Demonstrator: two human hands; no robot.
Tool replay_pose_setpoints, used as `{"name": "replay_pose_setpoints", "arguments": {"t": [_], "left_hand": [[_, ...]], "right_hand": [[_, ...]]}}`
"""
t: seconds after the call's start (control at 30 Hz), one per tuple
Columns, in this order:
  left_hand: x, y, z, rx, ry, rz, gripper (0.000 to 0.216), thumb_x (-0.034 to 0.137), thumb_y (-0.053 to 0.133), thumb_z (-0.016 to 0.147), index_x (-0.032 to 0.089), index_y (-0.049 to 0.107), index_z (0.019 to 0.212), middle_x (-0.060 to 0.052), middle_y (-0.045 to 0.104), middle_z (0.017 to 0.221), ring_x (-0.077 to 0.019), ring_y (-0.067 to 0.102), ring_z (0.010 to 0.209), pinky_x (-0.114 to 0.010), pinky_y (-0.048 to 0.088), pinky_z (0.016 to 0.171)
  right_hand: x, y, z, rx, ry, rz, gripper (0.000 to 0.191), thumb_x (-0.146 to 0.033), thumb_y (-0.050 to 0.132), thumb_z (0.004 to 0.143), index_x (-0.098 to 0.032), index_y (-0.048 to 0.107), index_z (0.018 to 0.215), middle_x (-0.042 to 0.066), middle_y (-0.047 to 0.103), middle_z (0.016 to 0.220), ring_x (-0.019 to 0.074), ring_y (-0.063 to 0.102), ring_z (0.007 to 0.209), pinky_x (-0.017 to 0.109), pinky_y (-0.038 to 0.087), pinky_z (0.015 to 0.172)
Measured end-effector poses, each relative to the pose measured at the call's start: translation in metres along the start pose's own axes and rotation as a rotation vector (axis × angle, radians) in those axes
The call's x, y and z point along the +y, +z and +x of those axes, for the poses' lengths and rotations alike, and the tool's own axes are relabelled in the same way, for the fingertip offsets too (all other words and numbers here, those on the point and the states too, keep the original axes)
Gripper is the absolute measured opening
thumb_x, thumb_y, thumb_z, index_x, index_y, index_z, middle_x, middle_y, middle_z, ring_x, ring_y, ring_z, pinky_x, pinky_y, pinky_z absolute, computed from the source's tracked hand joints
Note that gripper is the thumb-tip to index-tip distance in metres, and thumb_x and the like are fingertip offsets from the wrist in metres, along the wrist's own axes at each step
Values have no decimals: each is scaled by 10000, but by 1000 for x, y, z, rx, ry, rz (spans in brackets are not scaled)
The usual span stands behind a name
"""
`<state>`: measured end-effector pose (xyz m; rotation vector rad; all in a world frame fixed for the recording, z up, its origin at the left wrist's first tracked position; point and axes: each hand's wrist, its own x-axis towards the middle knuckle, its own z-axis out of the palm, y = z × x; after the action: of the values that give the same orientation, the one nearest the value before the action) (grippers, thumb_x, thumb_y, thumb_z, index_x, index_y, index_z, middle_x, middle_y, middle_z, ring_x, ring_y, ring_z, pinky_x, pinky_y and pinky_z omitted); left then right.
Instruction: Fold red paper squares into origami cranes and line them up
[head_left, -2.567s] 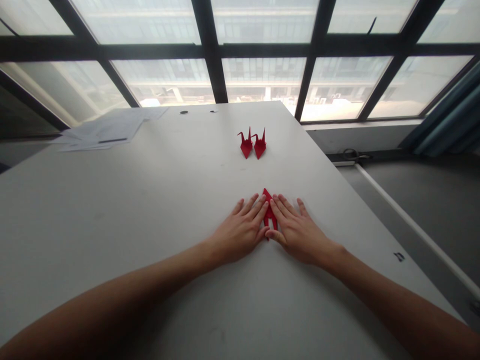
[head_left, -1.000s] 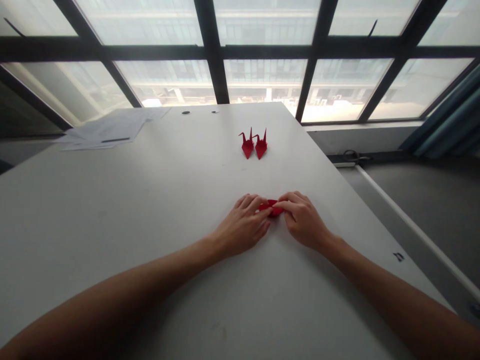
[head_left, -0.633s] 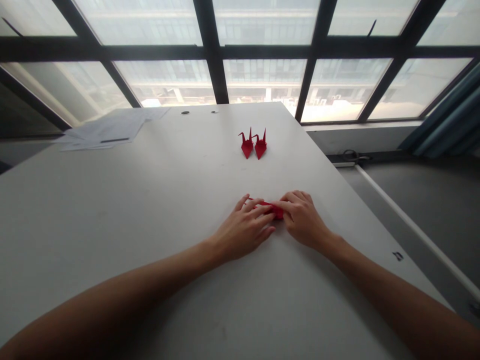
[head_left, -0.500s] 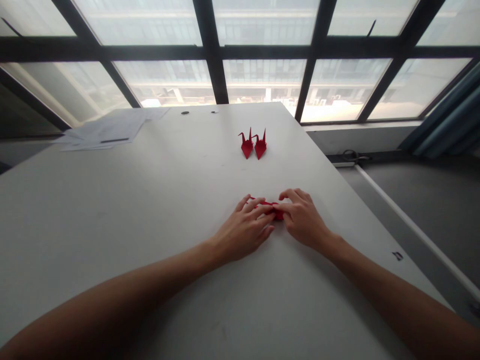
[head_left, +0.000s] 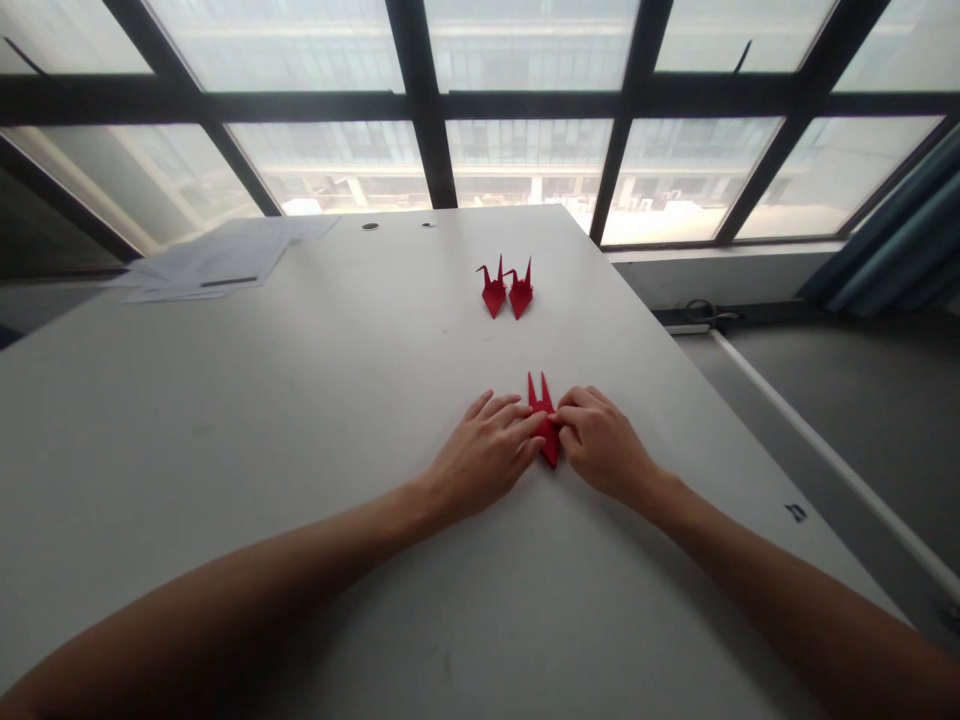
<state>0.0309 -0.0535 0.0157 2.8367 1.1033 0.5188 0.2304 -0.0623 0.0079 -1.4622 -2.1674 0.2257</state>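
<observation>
A piece of folded red origami paper [head_left: 551,446] lies on the white table, with two narrow points toward the far side and a wider pointed end toward me. My left hand [head_left: 487,445] holds it down from the left, index finger and thumb on the paper, other fingers stretched out. At its right edge, the thumb and bent fingers of my right hand [head_left: 604,435] are closed on it near the middle. The fingertips of both hands hide part of the paper. Beyond them stand two finished red paper cranes [head_left: 493,297], side by side.
White sheets [head_left: 217,250] with a dark pen-like stick [head_left: 229,282] on them lie at the far left of the table [head_left: 300,400]. Windows rise behind the far edge. Past the table's right edge runs a white pole [head_left: 825,455], with a blue curtain [head_left: 889,225] farther back.
The red paper has turned from lying sideways to pointing away from me, so its two narrow points now show. My right fingers have curled in closer.
</observation>
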Motion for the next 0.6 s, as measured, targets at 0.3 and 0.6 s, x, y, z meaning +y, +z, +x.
{"name": "replay_pose_setpoints", "arguments": {"t": [0.3,0.6], "left_hand": [[-1,8,-1,-28,68,17,382,352,457,1006,242,558,1358,-107,531,1384,-280,398,1387,-503,326,1164],[-2,10,-2,-8,56,-42,412,359,476,998,278,529,1398,-119,512,1347,-286,387,1354,-494,374,1130]], "right_hand": [[9,3,3,46,276,36,156,-301,591,886,-197,708,882,80,681,890,228,621,867,345,472,816],[8,8,5,87,366,212,40,-216,618,799,-211,580,810,30,665,817,177,608,718,315,479,687]]}}
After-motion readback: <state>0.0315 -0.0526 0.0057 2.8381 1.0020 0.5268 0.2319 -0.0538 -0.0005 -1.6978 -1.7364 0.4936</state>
